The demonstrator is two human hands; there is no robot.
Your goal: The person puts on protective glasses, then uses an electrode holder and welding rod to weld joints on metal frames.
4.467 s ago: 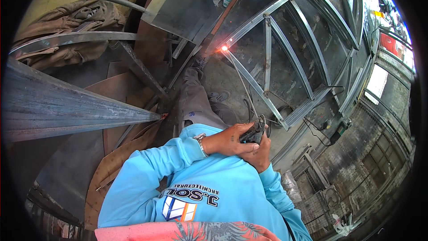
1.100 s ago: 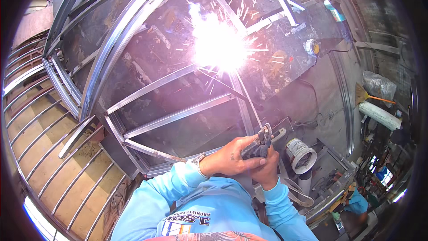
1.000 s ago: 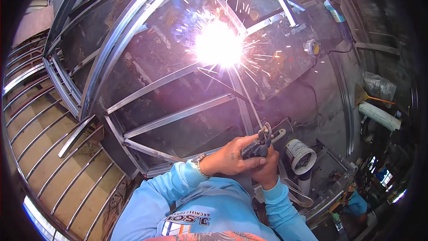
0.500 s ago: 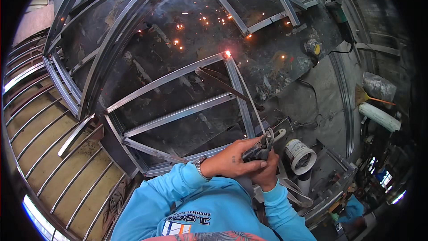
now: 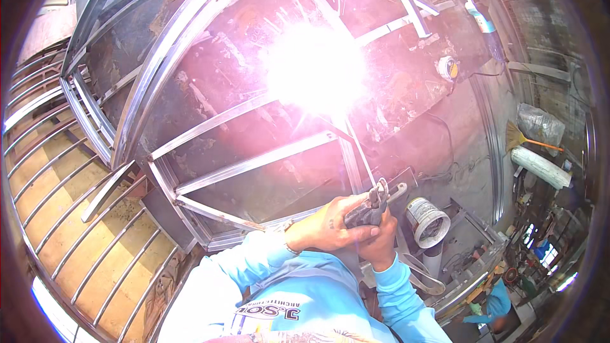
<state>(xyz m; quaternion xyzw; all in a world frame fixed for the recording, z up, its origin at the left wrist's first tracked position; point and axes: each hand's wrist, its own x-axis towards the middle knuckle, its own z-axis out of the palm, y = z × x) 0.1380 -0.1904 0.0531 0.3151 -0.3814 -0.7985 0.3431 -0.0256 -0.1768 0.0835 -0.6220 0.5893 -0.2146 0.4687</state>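
Note:
Both of my hands close together around a dark welding electrode holder (image 5: 365,215) in front of my body. My left hand (image 5: 326,223) wraps it from the left, and my right hand (image 5: 381,241) grips it from the right. From its jaws a thin welding rod (image 5: 362,155) runs up and away to a blinding white-pink arc. The glare hides the rod's tip and the far right corner of the metal frame (image 5: 254,165). This frame of square tubing lies flat ahead of me, its visible bars apart from my hands.
A white bucket (image 5: 427,223) stands right of my hands. Curved metal bars (image 5: 165,44) rise at the left, beside a barred grille (image 5: 70,216). An angle grinder (image 5: 481,20) lies far right. A broom (image 5: 534,142) is at the right; a blue-sleeved person (image 5: 495,305) is lower right.
The small glowing spot and scattered sparks have become a huge bright arc that lights everything. My hands and the holder stay almost in place. The person at lower right shows more.

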